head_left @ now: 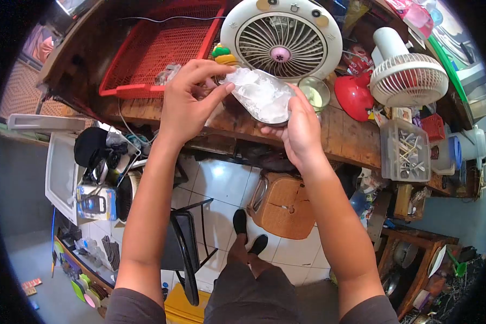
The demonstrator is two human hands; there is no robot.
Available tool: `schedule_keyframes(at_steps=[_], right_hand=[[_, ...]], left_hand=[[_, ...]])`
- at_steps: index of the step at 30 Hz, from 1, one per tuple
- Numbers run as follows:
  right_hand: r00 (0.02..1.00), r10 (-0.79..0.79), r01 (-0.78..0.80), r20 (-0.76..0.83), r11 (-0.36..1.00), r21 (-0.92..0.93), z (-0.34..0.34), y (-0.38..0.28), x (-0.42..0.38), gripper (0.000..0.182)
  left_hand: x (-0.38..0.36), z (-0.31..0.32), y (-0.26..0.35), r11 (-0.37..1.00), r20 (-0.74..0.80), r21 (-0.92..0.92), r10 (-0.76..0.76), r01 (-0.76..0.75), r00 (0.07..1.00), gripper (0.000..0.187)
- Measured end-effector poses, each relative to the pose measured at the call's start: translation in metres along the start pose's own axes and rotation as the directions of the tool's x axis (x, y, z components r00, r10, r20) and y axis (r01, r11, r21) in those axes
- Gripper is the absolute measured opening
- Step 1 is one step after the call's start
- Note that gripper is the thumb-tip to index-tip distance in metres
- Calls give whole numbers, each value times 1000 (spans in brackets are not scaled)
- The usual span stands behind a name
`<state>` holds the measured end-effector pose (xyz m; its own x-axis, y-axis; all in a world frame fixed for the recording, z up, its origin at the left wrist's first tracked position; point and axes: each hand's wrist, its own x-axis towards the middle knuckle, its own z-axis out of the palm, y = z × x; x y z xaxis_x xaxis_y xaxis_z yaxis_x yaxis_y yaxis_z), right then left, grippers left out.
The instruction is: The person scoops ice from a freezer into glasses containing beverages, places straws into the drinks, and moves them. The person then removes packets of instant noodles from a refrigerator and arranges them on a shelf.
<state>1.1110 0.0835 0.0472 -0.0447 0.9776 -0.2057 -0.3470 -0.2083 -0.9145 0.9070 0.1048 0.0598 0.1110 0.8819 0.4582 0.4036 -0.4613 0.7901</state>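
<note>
My right hand (302,127) holds a shiny metal bowl (272,123) from the right, thumb on its rim and fingers underneath. Clear, whitish ice chunks (262,94) fill the bowl, which tilts toward me above the front edge of the wooden counter. At its left end is my left hand (191,97), with thumb and forefinger closed around the edge of the bowl and ice and the other fingers curled. Just behind the right hand stands a clear glass (313,92) with something pale green in it.
A red plastic basket (162,48) lies at the back left of the wooden counter (340,135). A large white fan (281,40), a smaller fan (407,78) and a red bowl (353,97) stand behind. Below are a wooden stool (286,208) and a black chair (183,243).
</note>
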Motion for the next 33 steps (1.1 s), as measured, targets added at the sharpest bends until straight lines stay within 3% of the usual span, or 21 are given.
schedule_keyframes(at_steps=[3, 7, 10, 12, 15, 17, 21, 26, 28, 31, 33], right_hand=[[999, 33, -33, -37, 999, -20, 1, -2, 4, 43], [991, 88, -93, -103, 995, -47, 4, -14, -4, 46], [989, 121, -124, -87, 992, -27, 0, -19, -11, 47], [985, 134, -139, -112, 990, -32, -4, -20, -16, 46], [981, 158, -162, -111, 986, -30, -12, -25, -25, 48], [982, 171, -175, -84, 984, -33, -20, -27, -32, 51], [988, 148, -146, -34, 988, 41, -39, -36, -45, 54], [994, 105, -105, -5, 994, -36, -66, -71, -54, 58], [996, 80, -80, -33, 997, -21, -81, -79, -55, 61], [995, 66, -72, -80, 995, -64, -95, -89, -52, 61], [994, 79, -86, -70, 991, -100, -101, -94, -49, 68]], left_hand=[[15, -2, -13, 988, 90, 83, 122, -130, 988, 18], [24, -5, -12, 993, 124, 119, -2, -13, 992, 18], [26, -11, -19, 964, 131, 224, 114, -141, 985, 16], [27, -16, -14, 971, 128, 220, 63, -90, 990, 18], [34, -19, -13, 963, 92, 218, 141, -158, 986, 22], [38, -18, -12, 922, 215, 195, 292, -335, 932, 25], [36, -18, -14, 950, 183, 177, 225, -257, 957, 26], [28, -13, 1, 927, 202, 259, 222, -271, 954, 23], [26, 0, 8, 929, 148, 215, 274, -301, 950, 22], [21, 21, 41, 985, 134, -46, 169, -164, 976, 22], [25, 39, 48, 989, 162, -62, 144, -136, 976, 23]])
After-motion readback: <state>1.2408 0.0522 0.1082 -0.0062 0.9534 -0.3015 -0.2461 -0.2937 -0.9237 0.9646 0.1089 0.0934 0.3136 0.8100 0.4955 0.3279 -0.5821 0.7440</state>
